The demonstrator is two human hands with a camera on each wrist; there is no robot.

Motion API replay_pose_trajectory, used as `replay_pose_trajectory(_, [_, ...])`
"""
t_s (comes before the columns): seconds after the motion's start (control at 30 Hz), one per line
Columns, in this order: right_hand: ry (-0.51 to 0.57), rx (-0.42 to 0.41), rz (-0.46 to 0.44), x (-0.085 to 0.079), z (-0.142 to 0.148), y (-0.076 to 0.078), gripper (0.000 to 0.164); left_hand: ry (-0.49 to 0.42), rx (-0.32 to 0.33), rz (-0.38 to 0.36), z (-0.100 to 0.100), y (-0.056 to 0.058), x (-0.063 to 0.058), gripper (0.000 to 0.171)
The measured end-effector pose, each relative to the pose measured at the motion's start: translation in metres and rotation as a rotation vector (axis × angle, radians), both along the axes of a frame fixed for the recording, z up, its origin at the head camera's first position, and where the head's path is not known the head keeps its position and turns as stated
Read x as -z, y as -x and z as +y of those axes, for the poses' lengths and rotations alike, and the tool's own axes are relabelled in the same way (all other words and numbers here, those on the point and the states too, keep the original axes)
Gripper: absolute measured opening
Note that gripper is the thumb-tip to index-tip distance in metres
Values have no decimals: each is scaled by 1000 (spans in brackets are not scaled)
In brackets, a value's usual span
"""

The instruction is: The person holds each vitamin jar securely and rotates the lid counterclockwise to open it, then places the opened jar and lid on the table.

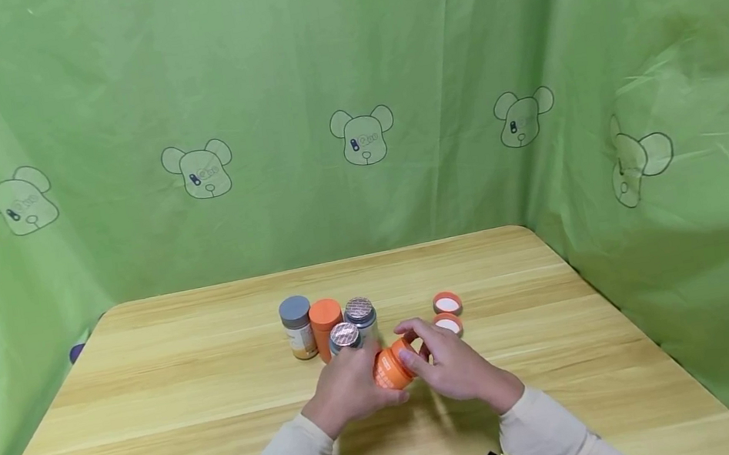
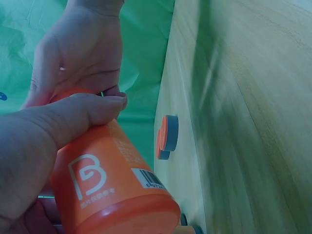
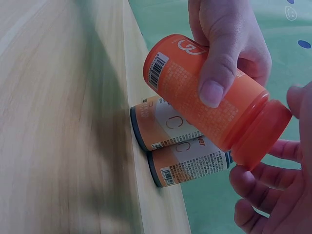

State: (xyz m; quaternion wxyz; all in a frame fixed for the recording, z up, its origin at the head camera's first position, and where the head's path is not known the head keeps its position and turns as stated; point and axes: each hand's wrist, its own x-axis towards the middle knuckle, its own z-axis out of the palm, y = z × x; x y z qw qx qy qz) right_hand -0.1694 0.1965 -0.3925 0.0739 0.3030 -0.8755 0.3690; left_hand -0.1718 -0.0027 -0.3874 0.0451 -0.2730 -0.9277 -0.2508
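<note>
My left hand (image 1: 352, 388) grips the body of an orange bottle (image 3: 200, 87), tilted above the table with its lid end toward the right hand. Its thumb lies along the bottle's side, over the printed label. My right hand (image 1: 450, 363) has thumb and fingers curled around the bottle's orange lid (image 3: 261, 134). In the left wrist view, the left thumb and the right hand cover most of the lid end. Close behind the left hand are two foil-topped bottles (image 1: 359, 310), the nearer one partly hidden by that hand.
An orange lidded bottle (image 1: 326, 318) and a grey-lidded bottle (image 1: 297, 326) stand at the left of the group. Two loose lids (image 1: 447, 303) with orange rims and white inner faces lie beyond the right hand. A green curtain (image 1: 293, 214) surrounds the wooden table (image 1: 183, 377).
</note>
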Motion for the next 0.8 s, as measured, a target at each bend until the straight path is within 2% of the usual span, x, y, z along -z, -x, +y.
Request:
replay_pose_trajectory(0.13, [3,-6,-22,0,0,0,31,5,-2,-4,0,0,0,65])
replay_pose_trajectory(0.33, [3,-44,17,-1,1,0,32,10,-4,-8,0,0,0,57])
replay_pose_trajectory(0.63, [-14,-6,-8,-1,0,1,33,-6,4,8,0,0,0,74])
replay_pose_trajectory(0.8, [-10,-10,-20,-1,0,0,32,-5,1,0,0,0,1,74])
